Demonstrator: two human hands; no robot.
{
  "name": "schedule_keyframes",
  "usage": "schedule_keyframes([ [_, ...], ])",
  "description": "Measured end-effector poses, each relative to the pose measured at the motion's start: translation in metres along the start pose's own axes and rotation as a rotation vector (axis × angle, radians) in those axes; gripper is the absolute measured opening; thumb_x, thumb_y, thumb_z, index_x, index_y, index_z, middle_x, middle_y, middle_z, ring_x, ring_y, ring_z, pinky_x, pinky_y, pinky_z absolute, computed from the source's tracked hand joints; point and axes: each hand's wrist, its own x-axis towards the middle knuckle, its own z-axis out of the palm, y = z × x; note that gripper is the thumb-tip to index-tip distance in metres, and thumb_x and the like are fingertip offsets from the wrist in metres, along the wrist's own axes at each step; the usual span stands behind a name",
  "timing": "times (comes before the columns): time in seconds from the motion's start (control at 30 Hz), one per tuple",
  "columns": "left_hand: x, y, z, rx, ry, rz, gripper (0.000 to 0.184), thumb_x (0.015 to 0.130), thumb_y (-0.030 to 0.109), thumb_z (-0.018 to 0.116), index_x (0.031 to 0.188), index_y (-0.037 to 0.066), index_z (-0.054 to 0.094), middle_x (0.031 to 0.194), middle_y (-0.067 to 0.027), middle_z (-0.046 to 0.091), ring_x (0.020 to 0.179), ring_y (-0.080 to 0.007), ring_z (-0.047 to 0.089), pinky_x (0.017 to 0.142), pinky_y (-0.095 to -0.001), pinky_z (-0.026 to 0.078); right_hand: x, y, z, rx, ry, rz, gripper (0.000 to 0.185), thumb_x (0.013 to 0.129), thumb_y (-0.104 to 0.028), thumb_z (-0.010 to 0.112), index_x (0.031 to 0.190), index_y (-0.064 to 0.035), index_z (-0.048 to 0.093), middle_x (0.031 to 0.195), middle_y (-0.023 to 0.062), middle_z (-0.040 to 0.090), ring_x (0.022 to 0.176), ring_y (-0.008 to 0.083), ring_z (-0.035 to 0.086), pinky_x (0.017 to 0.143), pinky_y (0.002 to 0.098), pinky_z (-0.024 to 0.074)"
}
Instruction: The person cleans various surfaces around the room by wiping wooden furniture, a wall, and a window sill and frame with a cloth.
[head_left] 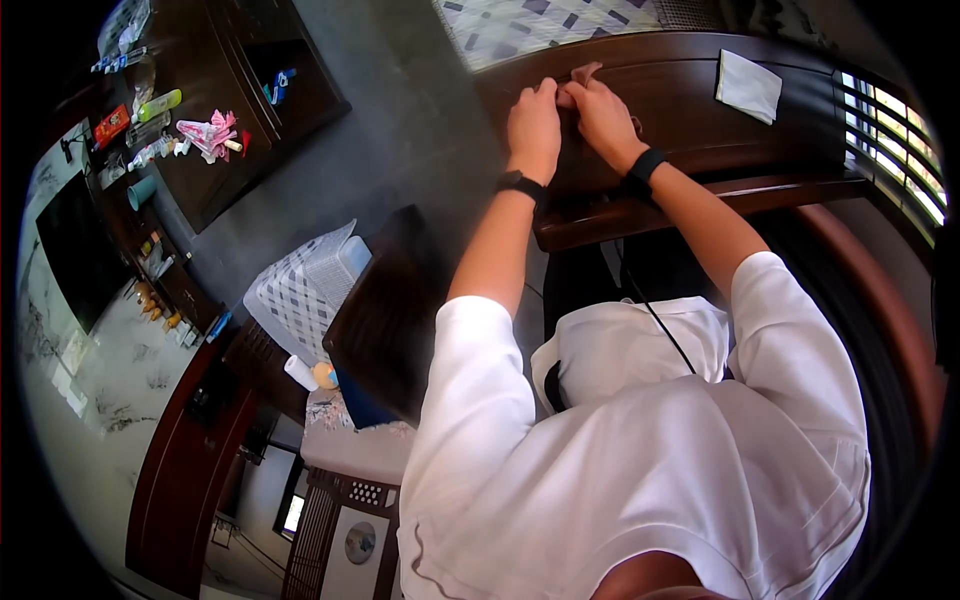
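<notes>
Both my hands meet over the dark wooden surface point(690, 80). A small brownish-pink item point(585, 73), perhaps cloth, shows at the fingertips. My left hand point(534, 125) has its fingers curled and pressed together at the item's left side. Close beside it, my right hand point(605, 120) pinches the same item, part of which sticks up beyond the fingers. A thin brownish loop point(636, 126) shows by the right hand's outer edge. To the right on the wood lies a folded white cloth or paper point(748, 86).
A patterned cushion point(550, 25) lies beyond the wooden surface. At the left, a dark table point(215, 75) bears bottles and a pink bundle point(208, 135). A chair with a checked cover point(300, 285) stands at lower left. A black cable point(655, 318) hangs over my lap.
</notes>
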Motion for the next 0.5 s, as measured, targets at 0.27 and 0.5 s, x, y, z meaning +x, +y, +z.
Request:
schedule_keyframes([
  [0.27,0.038,0.068,0.058,-0.012,-0.03,0.098,0.014,0.096,0.015,0.046,0.099,0.007,0.057,0.096,-0.0217,0.064,0.089,-0.0414,0.066,0.076,-0.0481,0.054,-0.008,0.059,-0.07,-0.097,0.033,0.095,0.02,0.089,-0.004,0.054,0.107,-0.0108,0.062,0.104,0.0187,0.063,0.102,0.0389,0.059,0.084,0.0481,0.0499],
  [0.5,-0.006,0.105,0.099,-0.363,-0.217,-0.158,0.032,0.1,0.022,0.04,0.095,0.002,0.065,0.098,-0.0214,0.066,0.083,-0.0353,0.063,0.076,-0.0427,0.049,-0.065,0.097,-0.092,-0.128,-0.068,0.143,0.011,0.091,-0.011,0.054,0.1,-0.0087,0.062,0.099,0.0182,0.064,0.095,0.0389,0.062,0.078,0.049,0.0512],
])
